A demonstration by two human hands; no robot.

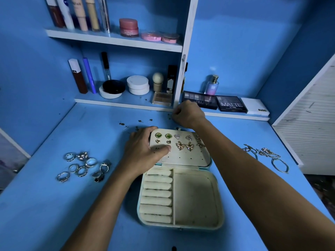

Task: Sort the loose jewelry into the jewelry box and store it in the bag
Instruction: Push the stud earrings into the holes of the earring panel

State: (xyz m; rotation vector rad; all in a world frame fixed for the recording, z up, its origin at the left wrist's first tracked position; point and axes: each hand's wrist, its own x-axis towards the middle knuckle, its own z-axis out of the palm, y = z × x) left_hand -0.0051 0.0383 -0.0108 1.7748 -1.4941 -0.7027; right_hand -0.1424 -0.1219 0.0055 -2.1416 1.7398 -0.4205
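Observation:
An open cream jewelry box [195,196] lies on the blue desk, its lid panel [188,156] holding several earrings [181,140] in rows. My left hand [143,149] grips the lid's left edge, thumb pressed on the panel. Beyond the box, my right hand [188,113] hovers low over the desk with its fingers curled; whether it pinches anything is hidden. Several silver rings [83,165] lie loose left of the box. Bracelets and chains [266,156] lie to the right. Small earring studs [137,123] are scattered behind the box. No bag is visible.
White shelves [116,40] at the back carry cosmetics bottles, jars and compacts. Eyeshadow palettes [230,104] and a perfume bottle [212,86] stand on the low ledge at the back right. A white slatted panel [308,134] borders the desk on the right.

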